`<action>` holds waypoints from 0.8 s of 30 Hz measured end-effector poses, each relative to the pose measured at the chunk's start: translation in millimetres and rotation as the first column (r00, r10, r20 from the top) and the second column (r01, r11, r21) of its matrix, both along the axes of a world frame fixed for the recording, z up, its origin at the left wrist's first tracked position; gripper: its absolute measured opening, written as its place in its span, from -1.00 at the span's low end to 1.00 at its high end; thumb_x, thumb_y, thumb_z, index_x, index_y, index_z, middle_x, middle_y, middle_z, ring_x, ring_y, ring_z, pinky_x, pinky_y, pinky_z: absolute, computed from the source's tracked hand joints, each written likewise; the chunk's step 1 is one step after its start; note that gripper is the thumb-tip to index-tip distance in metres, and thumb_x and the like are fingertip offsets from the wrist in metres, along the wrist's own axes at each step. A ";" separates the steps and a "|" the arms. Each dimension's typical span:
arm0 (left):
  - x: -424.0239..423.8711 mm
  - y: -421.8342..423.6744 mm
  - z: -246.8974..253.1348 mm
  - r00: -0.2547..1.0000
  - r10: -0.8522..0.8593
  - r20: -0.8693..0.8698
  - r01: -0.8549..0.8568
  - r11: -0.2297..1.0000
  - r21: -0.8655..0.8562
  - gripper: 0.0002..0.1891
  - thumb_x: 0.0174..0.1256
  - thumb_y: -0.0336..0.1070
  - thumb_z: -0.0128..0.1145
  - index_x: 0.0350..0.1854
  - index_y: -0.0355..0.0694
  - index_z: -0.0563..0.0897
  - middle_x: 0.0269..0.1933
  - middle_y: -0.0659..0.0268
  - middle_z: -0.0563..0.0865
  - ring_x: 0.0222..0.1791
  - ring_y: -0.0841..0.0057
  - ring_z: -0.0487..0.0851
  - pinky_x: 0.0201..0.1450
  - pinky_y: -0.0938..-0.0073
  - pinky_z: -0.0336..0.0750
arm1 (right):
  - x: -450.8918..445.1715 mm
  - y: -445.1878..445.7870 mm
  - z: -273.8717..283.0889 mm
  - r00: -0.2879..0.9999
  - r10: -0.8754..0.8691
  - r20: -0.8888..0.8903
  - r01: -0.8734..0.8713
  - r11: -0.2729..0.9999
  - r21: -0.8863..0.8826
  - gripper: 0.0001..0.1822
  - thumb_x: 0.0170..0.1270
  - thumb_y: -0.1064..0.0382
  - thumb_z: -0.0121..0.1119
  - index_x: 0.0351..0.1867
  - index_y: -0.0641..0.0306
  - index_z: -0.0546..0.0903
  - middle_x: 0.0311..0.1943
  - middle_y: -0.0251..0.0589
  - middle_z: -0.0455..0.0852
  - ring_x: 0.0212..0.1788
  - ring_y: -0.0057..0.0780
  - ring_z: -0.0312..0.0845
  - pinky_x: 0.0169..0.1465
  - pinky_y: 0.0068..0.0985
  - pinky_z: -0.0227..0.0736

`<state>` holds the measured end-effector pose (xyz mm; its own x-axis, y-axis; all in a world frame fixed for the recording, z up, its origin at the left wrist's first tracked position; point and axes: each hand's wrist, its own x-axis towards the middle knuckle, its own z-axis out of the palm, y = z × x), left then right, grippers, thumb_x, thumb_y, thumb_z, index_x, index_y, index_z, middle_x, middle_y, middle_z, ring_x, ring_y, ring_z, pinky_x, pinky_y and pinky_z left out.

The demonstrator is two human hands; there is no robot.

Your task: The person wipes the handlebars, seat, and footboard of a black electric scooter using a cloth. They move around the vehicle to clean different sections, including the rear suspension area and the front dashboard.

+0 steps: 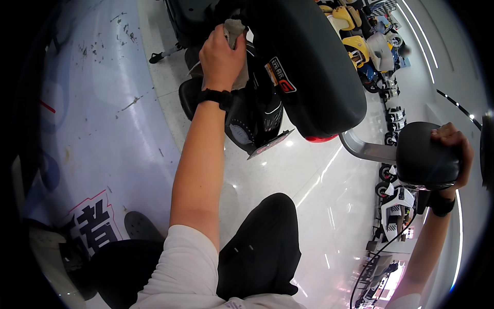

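Observation:
My left hand (222, 58) grips a crumpled grey-beige cloth (234, 30) beside the lower rear bodywork of a black scooter. Part of the cloth hangs out below my palm. The scooter's long black seat (316, 69) lies just right of this hand, with a sticker (281, 75) on its side. A silver bracket (366, 150) links the seat's rear to a padded black backrest (422, 156). Around the far side of that backrest, my right hand (457, 150) is wrapped. A red tail lamp (321, 138) shows under the seat's end.
Below the tail lamp, a plate (271, 144) juts out from the black rear mudguard (241, 133). A scuffed pale printed mat (127, 116) covers the floor at left. Glossy tiles (324, 216) lie at right. Yellow scooters (355, 48) and several white ones stand farther off.

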<state>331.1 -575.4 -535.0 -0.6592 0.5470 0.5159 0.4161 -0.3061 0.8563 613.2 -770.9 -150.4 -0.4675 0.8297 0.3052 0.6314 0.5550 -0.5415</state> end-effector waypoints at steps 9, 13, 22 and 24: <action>-13.4 -6.5 -10.8 0.970 -0.214 0.116 0.211 0.977 0.040 -0.53 0.40 -0.02 0.32 0.25 -0.15 0.66 0.01 0.03 0.83 0.08 0.01 0.77 0.12 0.21 0.64 | -3.2 0.7 2.9 0.997 0.016 0.071 -0.017 1.000 0.010 -0.43 0.59 -0.02 -0.27 -0.30 0.49 0.57 -0.28 0.13 0.62 -0.09 -0.12 0.58 0.20 -0.27 0.41; -8.2 -16.3 -38.9 0.898 -0.303 0.320 0.312 0.950 0.023 -0.44 0.41 0.07 0.32 0.32 -0.16 0.62 0.08 -0.03 0.79 0.13 -0.03 0.73 0.17 0.17 0.60 | -5.0 0.3 1.3 0.998 0.039 0.046 -0.039 0.999 0.001 -0.44 0.60 -0.01 -0.26 -0.30 0.50 0.57 -0.28 0.11 0.61 -0.09 -0.13 0.58 0.19 -0.27 0.41; 22.1 -56.5 -124.9 0.956 -0.249 0.153 0.272 0.950 -0.156 -0.16 0.35 0.05 0.39 0.54 -0.29 0.33 0.36 -0.07 0.58 0.31 -0.06 0.58 0.32 0.13 0.53 | -5.2 -1.3 -1.0 1.000 0.011 0.002 -0.011 1.000 0.011 -0.46 0.56 0.01 -0.29 -0.33 0.47 0.54 -0.32 0.11 0.58 -0.14 -0.15 0.52 0.19 -0.23 0.42; 21.9 -57.1 -126.5 0.976 -0.217 -0.001 0.214 0.961 -0.175 -0.06 0.27 0.01 0.46 0.61 -0.21 0.24 0.40 -0.05 0.51 0.34 -0.04 0.54 0.35 0.10 0.51 | -3.9 -0.9 -0.8 1.000 -0.009 0.015 0.008 1.000 0.023 -0.45 0.56 0.01 -0.29 -0.33 0.48 0.55 -0.32 0.12 0.58 -0.13 -0.14 0.53 0.19 -0.22 0.42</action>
<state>353.0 -632.5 -661.5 -0.5066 0.7567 0.4132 0.3741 -0.2388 0.8961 609.3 -771.8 -151.2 -0.4652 0.8265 0.3171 0.6444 0.5618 -0.5188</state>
